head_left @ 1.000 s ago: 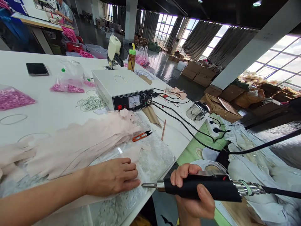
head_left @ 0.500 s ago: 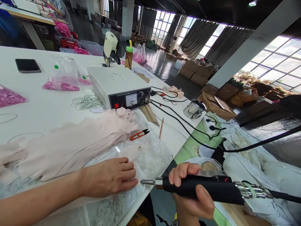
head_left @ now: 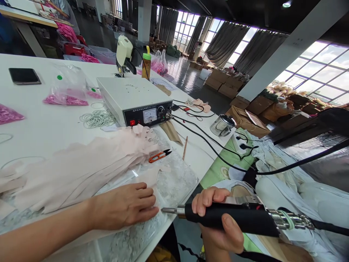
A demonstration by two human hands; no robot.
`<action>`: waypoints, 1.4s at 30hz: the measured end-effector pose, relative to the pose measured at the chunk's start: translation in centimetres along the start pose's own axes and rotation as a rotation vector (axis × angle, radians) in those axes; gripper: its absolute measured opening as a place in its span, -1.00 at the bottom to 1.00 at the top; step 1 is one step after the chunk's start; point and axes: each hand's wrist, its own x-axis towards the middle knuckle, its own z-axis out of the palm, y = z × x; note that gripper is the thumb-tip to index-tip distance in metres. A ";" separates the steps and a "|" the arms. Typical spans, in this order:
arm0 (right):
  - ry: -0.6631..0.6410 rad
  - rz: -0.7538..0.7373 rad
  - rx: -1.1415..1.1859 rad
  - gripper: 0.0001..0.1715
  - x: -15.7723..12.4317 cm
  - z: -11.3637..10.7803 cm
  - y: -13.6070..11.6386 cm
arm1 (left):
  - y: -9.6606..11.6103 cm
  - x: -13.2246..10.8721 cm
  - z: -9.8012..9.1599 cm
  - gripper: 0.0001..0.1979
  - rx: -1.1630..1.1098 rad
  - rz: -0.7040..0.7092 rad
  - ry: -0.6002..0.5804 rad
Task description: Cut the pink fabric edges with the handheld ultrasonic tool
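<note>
Black tool, gripped by right hand, points at unclenched left hand resting on fabric.

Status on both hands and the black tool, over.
Left hand palm-down on pale fabric. Right hand grips black tool. Tool tip close to left fingertips.

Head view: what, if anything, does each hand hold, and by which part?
The right hand holds the tool by its black body. The left hand lies palm-down on the fabric, gripping nothing visible.
</note>
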 end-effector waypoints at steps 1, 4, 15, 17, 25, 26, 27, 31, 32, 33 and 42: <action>-0.002 0.001 -0.004 -0.80 -0.1 0.0 0.0 | 0.0 0.0 0.0 -0.72 -0.002 0.000 0.000; -0.007 0.004 -0.015 -0.81 -0.2 0.0 -0.1 | 0.0 0.0 0.1 -0.72 -0.010 -0.002 0.002; -0.012 -0.012 -0.035 -0.85 -0.2 0.7 -0.6 | 0.1 0.2 -0.1 -0.75 -0.033 -0.011 0.050; -0.018 -0.008 -0.026 -0.85 -0.2 0.6 -0.6 | 0.1 0.1 -0.1 -0.75 -0.037 -0.012 0.056; -0.009 0.017 -0.001 -0.83 -0.5 0.6 -0.7 | 0.1 0.0 0.1 -0.72 -0.045 -0.018 0.063; -0.011 0.016 -0.006 -0.83 -0.5 0.7 -0.7 | 0.1 0.0 0.1 -0.72 -0.048 -0.018 0.063; -0.013 0.017 -0.011 -0.83 -0.5 0.8 -0.7 | 0.1 0.0 0.1 -0.72 -0.050 -0.018 0.062; -0.045 0.006 -0.026 -0.84 -0.4 0.9 -0.6 | 0.0 0.0 0.1 -0.72 -0.055 -0.017 0.064; -0.058 0.003 -0.027 -0.84 -0.4 1.0 -0.6 | 0.0 0.0 0.1 -0.71 -0.055 -0.019 0.063; -0.068 0.001 -0.028 -0.84 -0.4 1.0 -0.7 | 0.0 0.0 0.1 -0.70 -0.055 -0.020 0.061; -0.077 -0.057 -0.025 -0.83 -0.3 0.8 -1.1 | -0.1 -0.3 0.1 -0.67 -0.050 -0.011 0.024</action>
